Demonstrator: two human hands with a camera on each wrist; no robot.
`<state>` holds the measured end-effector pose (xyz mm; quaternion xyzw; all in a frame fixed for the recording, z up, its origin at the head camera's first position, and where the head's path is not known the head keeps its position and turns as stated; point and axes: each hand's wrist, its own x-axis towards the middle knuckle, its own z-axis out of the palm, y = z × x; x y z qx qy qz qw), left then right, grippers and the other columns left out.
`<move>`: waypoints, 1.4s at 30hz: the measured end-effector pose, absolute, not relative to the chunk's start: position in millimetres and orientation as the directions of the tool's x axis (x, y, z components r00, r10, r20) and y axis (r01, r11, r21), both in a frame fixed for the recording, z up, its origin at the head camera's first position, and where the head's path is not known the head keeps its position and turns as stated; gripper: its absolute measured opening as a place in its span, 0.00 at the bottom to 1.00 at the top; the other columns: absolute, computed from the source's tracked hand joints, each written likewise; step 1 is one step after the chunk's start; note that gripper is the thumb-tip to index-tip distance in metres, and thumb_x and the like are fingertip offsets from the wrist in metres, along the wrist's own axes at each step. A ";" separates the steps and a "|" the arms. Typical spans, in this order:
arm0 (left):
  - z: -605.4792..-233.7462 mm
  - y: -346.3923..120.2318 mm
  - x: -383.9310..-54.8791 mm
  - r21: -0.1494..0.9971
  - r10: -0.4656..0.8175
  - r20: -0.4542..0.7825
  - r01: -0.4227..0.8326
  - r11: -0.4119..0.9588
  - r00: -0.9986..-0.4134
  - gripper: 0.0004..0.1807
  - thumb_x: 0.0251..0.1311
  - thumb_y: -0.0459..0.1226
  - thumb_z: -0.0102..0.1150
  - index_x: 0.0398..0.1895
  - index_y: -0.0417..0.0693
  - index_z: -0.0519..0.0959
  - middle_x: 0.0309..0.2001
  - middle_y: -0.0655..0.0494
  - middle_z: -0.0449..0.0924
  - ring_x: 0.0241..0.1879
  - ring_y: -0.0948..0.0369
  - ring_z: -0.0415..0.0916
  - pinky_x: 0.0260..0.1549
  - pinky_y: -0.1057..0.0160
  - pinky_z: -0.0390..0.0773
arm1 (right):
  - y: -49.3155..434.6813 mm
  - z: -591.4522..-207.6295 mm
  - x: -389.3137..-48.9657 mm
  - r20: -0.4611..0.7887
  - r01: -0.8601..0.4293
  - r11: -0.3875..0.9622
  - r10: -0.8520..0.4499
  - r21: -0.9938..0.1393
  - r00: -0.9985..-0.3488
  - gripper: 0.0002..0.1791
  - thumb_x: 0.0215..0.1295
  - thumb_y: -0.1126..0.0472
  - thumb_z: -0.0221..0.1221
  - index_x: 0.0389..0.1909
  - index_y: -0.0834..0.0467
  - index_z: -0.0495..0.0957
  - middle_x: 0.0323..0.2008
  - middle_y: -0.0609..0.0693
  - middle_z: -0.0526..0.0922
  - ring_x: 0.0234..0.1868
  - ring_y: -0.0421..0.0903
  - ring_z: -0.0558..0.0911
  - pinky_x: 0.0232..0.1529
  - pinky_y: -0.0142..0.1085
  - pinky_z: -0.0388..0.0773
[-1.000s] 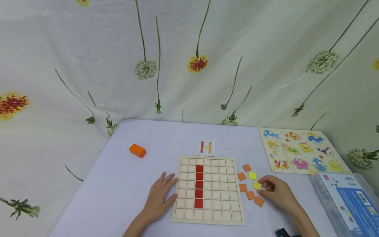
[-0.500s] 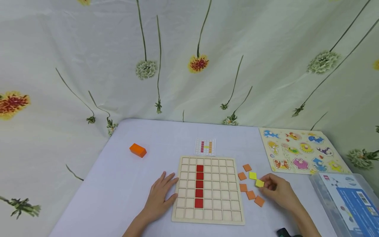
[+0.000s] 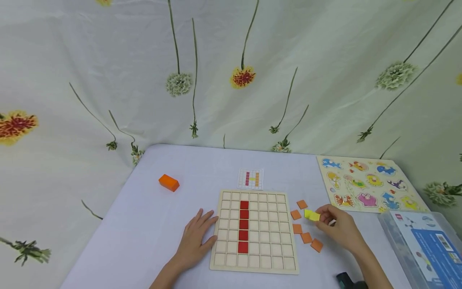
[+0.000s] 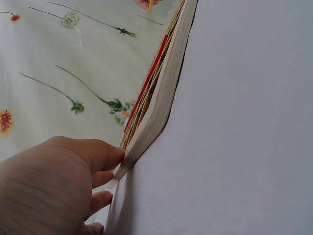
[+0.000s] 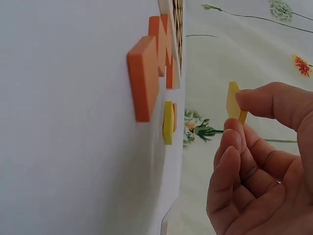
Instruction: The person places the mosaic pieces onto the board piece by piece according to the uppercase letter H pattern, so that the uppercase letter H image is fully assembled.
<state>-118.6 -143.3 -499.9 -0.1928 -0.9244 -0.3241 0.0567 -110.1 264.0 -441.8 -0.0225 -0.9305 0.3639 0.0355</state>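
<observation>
The right hand [image 3: 341,228] pinches a yellow tile [image 5: 234,102] between thumb and fingertips, raised off the bench [image 3: 137,224] to the right of the board [image 3: 265,237]. A 2nd yellow tile [image 5: 168,122] lies on the bench (from the head view, the held tile partly overlaps it). Near it, 5 orange tiles [image 3: 317,245] lie scattered beside the board's right edge.

The left hand [image 3: 196,241] is spread fairly wide, its fingers at the left edge of the board; the left wrist view shows the thumb touching that edge. The board has a grid of squares, with 5 red tiles [image 3: 244,224] in a line down the 3rd column from the left.

Just beyond the far edge lies a small card [image 3: 250,179] with a coloured grid pattern. An orange block [image 3: 169,182] sits farther left. At the far right are an animal puzzle [image 3: 368,184] and a clear plastic box [image 3: 422,245]. Behind the bench hangs a flowered cloth [image 3: 144,60].
</observation>
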 end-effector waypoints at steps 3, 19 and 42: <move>-499.7 -143.3 -118.9 0.573 0.320 0.231 0.394 0.718 -0.919 0.28 0.58 0.39 0.62 0.64 0.48 0.73 0.70 0.48 0.67 0.75 0.42 0.50 0.66 0.36 0.53 | 257.9 -437.4 -112.9 0.087 -0.023 0.729 0.051 -0.684 -0.995 0.13 0.54 0.66 0.68 0.41 0.62 0.79 0.27 0.48 0.76 0.29 0.39 0.72 0.30 0.27 0.73; -499.5 -142.7 -118.4 0.569 0.320 0.227 0.392 0.723 -0.920 0.28 0.59 0.39 0.62 0.65 0.48 0.73 0.70 0.48 0.67 0.75 0.42 0.49 0.67 0.36 0.52 | 209.6 -423.9 -130.1 0.145 -0.165 0.650 -0.085 -0.742 -0.986 0.11 0.54 0.68 0.68 0.39 0.60 0.79 0.26 0.46 0.75 0.27 0.37 0.73 0.29 0.28 0.74; -499.9 -142.8 -118.1 0.577 0.321 0.225 0.391 0.717 -0.920 0.28 0.58 0.38 0.62 0.65 0.48 0.73 0.70 0.48 0.67 0.75 0.42 0.49 0.67 0.36 0.52 | 141.7 -444.9 -141.3 0.023 -0.197 0.609 -0.281 -0.768 -0.959 0.10 0.52 0.67 0.67 0.35 0.58 0.78 0.24 0.43 0.73 0.25 0.38 0.72 0.27 0.27 0.71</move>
